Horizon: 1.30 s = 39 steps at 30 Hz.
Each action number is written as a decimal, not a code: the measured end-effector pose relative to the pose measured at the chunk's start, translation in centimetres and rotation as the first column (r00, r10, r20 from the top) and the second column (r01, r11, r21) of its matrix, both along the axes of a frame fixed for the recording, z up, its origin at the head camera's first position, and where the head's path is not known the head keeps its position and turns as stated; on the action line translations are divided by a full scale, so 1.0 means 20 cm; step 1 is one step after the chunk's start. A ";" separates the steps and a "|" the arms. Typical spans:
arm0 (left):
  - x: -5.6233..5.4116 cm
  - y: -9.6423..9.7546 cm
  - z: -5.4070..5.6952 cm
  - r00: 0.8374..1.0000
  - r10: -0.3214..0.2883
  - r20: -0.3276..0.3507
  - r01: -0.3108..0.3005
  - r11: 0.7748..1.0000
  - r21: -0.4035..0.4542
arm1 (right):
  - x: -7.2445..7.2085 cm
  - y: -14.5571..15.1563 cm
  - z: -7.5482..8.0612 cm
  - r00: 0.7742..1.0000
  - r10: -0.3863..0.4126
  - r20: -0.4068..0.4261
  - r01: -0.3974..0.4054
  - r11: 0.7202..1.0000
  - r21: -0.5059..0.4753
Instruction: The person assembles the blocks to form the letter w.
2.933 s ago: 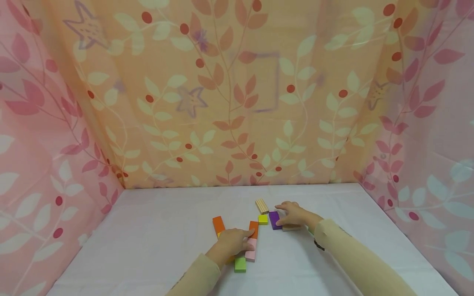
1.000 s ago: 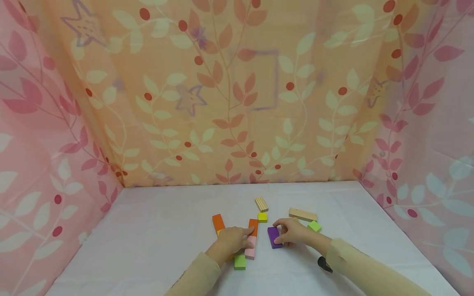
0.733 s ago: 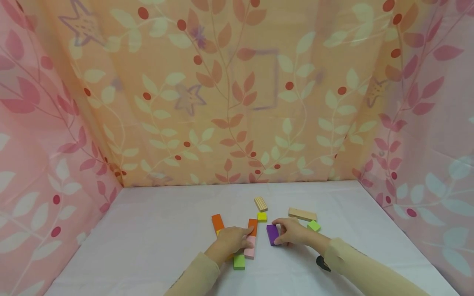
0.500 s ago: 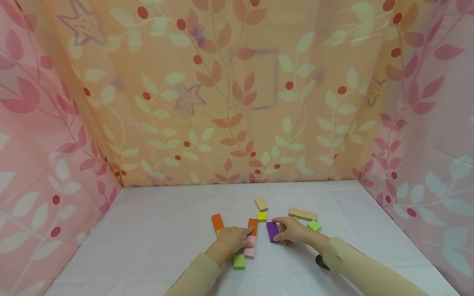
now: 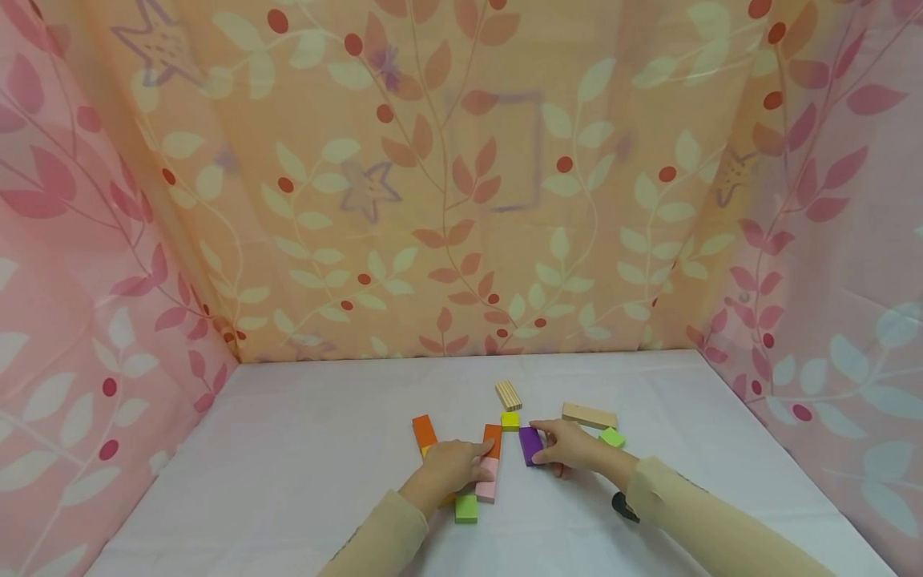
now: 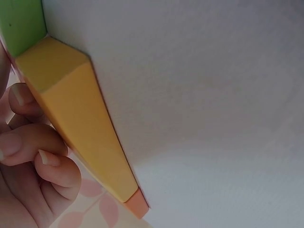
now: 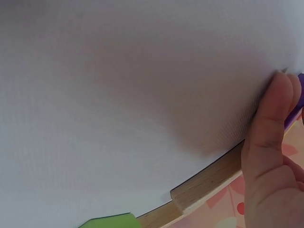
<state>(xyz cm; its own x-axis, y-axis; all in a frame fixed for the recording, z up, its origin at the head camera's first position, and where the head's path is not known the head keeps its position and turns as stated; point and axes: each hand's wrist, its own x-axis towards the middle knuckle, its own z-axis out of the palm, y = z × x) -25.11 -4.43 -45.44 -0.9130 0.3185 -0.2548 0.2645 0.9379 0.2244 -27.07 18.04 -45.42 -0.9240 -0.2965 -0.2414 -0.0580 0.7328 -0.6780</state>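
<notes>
My left hand [image 5: 454, 469] rests over two rows of small wooden blocks, its index finger touching an orange block [image 5: 493, 433]. Below that lie pink blocks [image 5: 487, 490], and a green block [image 5: 466, 510] sits at the near end. Up close in the left wrist view, curled fingertips are beside a yellow-orange block [image 6: 90, 137]; the palm side hides part of the row. My right hand [image 5: 566, 445] pinches a purple block [image 5: 530, 443] by its ends, thumb near and index far. The block lies low over the cloth, just right of the orange one.
Behind lie a striped wood block [image 5: 508, 395] and a yellow block [image 5: 509, 421]. Right of them are a plain wood block [image 5: 590, 415] and another green block [image 5: 611, 437]. An orange block [image 5: 424, 431] marks the left row's far end. A patterned curtain [image 5: 461, 200] closes the back.
My right hand first draws the purple block nearer, off to the side of the plain wood block, then slides it slightly away again. The left hand stays in place.
</notes>
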 end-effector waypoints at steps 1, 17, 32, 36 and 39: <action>0.00 0.00 0.00 1.000 -0.001 -0.001 0.001 1.000 0.000 | 0.00 0.00 0.00 1.000 0.002 0.002 -0.002 1.000 0.001; 0.00 0.00 0.00 0.999 0.021 0.025 -0.022 1.000 0.021 | -0.01 0.01 0.01 1.000 0.019 -0.006 -0.019 1.000 0.004; 0.01 0.01 0.02 0.999 0.033 0.037 -0.034 0.999 0.025 | -0.13 0.08 0.04 0.996 0.051 -0.076 -0.057 0.995 -0.083; 0.01 0.01 0.02 0.999 0.030 0.032 -0.030 0.999 0.019 | -0.23 0.10 0.05 0.987 0.072 -0.147 -0.082 0.995 -0.065; 0.02 0.00 0.02 1.000 0.012 0.014 -0.012 1.000 0.009 | -0.30 0.10 0.06 0.984 0.088 -0.155 -0.098 0.994 -0.057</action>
